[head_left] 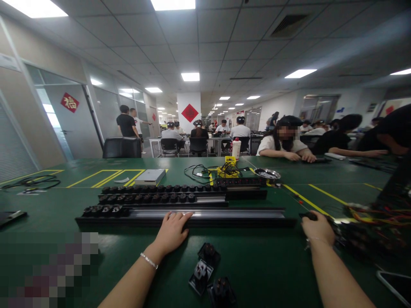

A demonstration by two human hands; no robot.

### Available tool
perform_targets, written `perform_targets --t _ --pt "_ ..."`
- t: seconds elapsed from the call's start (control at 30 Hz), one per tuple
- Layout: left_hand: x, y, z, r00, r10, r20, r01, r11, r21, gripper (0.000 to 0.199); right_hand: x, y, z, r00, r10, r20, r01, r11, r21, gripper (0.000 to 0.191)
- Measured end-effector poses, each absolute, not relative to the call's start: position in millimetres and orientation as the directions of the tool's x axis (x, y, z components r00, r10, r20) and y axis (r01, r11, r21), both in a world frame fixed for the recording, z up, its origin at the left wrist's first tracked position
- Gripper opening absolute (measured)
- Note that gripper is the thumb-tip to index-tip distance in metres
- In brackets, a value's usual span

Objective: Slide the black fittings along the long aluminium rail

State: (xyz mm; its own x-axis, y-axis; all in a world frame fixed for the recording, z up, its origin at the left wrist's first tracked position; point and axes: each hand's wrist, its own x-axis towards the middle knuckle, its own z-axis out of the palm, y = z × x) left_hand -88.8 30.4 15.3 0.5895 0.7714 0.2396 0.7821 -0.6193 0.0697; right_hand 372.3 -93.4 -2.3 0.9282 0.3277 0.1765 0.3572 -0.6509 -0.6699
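My left hand (173, 231) lies on the near edge of a long black channel rail (224, 217), with its fingers stretched over the silvery inside. Black socket modules (102, 209) sit in a row at the rail's left end. At the rail's right end, my right hand (319, 229) is closed around a small black part (308, 216), mostly hidden by the fingers. Three loose black socket modules (201, 270) lie on the green table in front of me. Behind the near rail are a second rail (210, 200) and a third rail (245, 193), both partly filled with modules.
Loose wires and black parts (369, 235) crowd the right side. Farther back are a white box (150, 176), a black cable (197, 171), a yellow holder (229, 166), a metal dish (267, 174) and a bottle (236, 149). A person (285, 143) sits across the table.
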Motion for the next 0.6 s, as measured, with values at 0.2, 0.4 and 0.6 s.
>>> perform_targets --t 0.2,0.4,0.6 --pt "-92.7 32.5 13.0 0.608 0.737 0.296 0.744 -0.659 0.113 0.047 369.3 -101.6 8.0 0.946 0.32 0.047 0.278 -0.732 -0.622 0.053" --pt "-110.9 50.2 17.7 0.403 0.767 0.5 0.823 -0.543 0.168 0.033 369.6 -102.9 5.7 0.946 0.313 0.078 0.289 -0.714 -0.638 0.059" --pt "-158.1 69.8 19.1 -0.13 0.797 0.589 0.965 -0.035 0.261 0.039 377.4 -100.6 -4.3 0.938 0.31 0.158 0.331 -0.66 -0.674 0.057"
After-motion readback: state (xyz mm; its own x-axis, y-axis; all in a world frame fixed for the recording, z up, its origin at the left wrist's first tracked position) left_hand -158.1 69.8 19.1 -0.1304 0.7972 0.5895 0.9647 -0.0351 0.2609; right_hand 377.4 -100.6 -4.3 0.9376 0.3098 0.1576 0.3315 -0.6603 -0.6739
